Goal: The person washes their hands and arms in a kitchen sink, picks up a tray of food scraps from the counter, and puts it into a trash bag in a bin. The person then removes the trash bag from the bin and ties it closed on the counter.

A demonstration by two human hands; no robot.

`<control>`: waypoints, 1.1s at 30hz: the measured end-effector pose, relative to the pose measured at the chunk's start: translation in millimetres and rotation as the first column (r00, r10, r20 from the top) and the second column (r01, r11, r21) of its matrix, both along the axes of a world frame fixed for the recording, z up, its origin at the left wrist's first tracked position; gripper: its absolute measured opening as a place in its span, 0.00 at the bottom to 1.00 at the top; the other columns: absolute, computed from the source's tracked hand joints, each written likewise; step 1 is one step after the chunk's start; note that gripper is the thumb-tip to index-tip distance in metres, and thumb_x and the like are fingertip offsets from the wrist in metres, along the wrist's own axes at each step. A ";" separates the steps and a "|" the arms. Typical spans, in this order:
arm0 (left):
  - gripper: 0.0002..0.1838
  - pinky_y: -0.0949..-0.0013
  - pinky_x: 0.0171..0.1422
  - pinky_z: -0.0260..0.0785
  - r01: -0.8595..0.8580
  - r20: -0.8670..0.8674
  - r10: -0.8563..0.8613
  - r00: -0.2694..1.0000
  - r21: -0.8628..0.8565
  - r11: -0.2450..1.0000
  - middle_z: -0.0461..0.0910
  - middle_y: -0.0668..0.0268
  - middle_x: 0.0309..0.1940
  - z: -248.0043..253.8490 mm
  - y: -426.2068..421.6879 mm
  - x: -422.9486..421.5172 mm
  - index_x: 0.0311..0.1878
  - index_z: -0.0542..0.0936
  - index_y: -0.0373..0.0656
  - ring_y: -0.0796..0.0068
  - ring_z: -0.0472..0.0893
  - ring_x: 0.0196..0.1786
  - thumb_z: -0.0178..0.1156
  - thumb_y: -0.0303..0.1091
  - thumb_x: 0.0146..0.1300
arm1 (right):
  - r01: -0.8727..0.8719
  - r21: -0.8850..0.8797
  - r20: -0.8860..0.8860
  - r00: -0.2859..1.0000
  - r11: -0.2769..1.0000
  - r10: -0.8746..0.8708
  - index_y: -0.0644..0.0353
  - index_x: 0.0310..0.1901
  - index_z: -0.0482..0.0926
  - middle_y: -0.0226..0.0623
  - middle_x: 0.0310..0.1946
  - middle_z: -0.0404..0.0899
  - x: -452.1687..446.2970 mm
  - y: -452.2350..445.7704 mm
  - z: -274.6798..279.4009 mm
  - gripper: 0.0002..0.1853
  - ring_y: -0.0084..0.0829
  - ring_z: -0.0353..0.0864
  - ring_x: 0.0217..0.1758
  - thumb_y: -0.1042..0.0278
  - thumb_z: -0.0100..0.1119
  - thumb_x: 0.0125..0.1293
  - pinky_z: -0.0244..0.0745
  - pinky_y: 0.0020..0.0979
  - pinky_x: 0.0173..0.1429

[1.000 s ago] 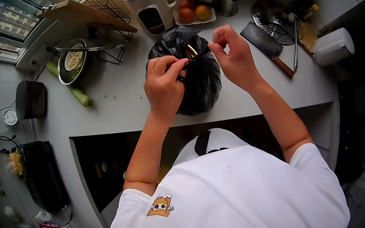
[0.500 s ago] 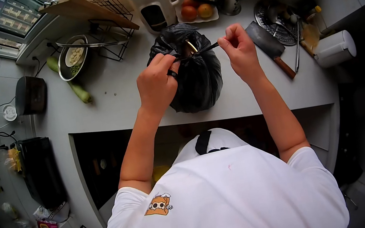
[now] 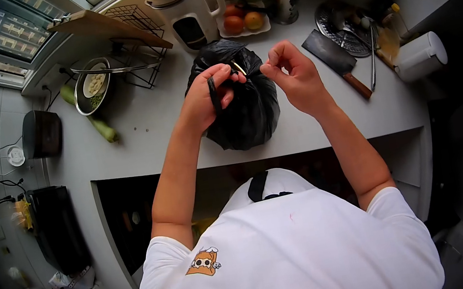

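Observation:
A full black plastic bag (image 3: 249, 120) stands on the white counter (image 3: 162, 131), with something pale and narrow showing at its top. My left hand (image 3: 204, 101) is closed at the upper left of the bag, and a black strip of it hangs over the fingers. Thumb and forefinger of my right hand (image 3: 295, 75) are pinched together at the bag's upper right; whatever is between the fingertips is too small to make out.
Behind the bag are a white jug appliance (image 3: 185, 14) and a tray of tomatoes (image 3: 234, 24). A cleaver (image 3: 329, 51) lies to the right, near a white canister (image 3: 422, 56). On the left are a metal bowl (image 3: 82, 102), a green gourd (image 3: 101, 129) and a wire rack (image 3: 148, 69).
The black strip stretched between my hands half a second ago no longer shows between them. My left hand has turned, with a strip now over its fingers; my right hand has moved slightly left.

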State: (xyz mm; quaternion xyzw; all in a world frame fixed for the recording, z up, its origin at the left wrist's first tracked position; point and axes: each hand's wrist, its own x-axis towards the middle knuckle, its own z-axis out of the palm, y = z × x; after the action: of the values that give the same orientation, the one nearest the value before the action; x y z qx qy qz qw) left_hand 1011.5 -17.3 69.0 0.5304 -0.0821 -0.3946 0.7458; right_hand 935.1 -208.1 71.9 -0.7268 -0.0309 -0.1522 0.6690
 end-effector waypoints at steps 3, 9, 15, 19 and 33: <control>0.03 0.78 0.34 0.65 0.084 0.027 -0.088 0.996 0.128 0.988 0.76 0.65 0.36 7.1 -9.3 -5.9 0.38 0.72 0.40 0.81 0.71 0.29 0.48 0.26 0.66 | -0.068 -0.141 0.026 0.997 0.988 0.072 0.60 0.33 0.67 0.29 0.26 0.69 0.8 4.8 14.3 0.08 0.21 0.67 0.30 0.77 0.59 0.60 0.66 0.24 0.36; 0.16 0.71 0.43 0.68 -0.262 0.886 -0.148 0.439 0.283 0.922 0.72 0.65 0.31 -10.8 -21.2 -21.7 0.45 0.71 0.35 0.72 0.74 0.36 0.45 0.11 0.55 | -0.176 -0.213 0.020 0.983 0.961 0.184 0.59 0.44 0.72 0.32 0.35 0.78 11.3 9.3 15.6 0.12 0.24 0.76 0.40 0.74 0.62 0.60 0.71 0.26 0.46; 0.06 0.75 0.33 0.69 -0.291 0.652 0.142 0.745 0.126 0.948 0.72 0.67 0.31 -17.5 -23.4 -25.7 0.46 0.64 0.41 0.80 0.74 0.30 0.50 0.26 0.70 | -0.172 -0.400 0.056 0.976 0.900 0.211 0.52 0.56 0.72 0.31 0.40 0.80 18.8 -8.7 4.6 0.24 0.30 0.74 0.51 0.74 0.64 0.57 0.71 0.31 0.50; 0.05 0.75 0.34 0.69 -0.260 0.477 0.177 0.861 0.114 0.959 0.74 0.66 0.31 -9.2 -22.9 -24.9 0.43 0.66 0.41 0.79 0.76 0.31 0.52 0.25 0.68 | -0.089 -0.521 0.080 0.985 0.849 0.153 0.54 0.46 0.75 0.30 0.33 0.79 18.2 -1.1 6.6 0.17 0.32 0.75 0.42 0.74 0.65 0.54 0.71 0.32 0.47; 0.13 0.72 0.37 0.68 -0.224 0.808 -0.051 0.587 0.222 0.949 0.74 0.67 0.30 -6.6 -7.3 -25.2 0.30 0.68 0.43 0.75 0.77 0.33 0.57 0.13 0.50 | -0.133 -0.551 0.033 0.983 0.824 0.180 0.57 0.49 0.71 0.34 0.41 0.76 -2.0 -7.4 -9.4 0.19 0.30 0.77 0.46 0.80 0.61 0.55 0.71 0.33 0.52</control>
State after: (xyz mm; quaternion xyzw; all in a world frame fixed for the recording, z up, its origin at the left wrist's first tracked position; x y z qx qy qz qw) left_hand 986.3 -24.7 62.4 0.7613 -0.3226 -0.0825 0.5564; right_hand 933.1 -215.5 62.5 -0.8753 -0.1602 -0.1118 0.4424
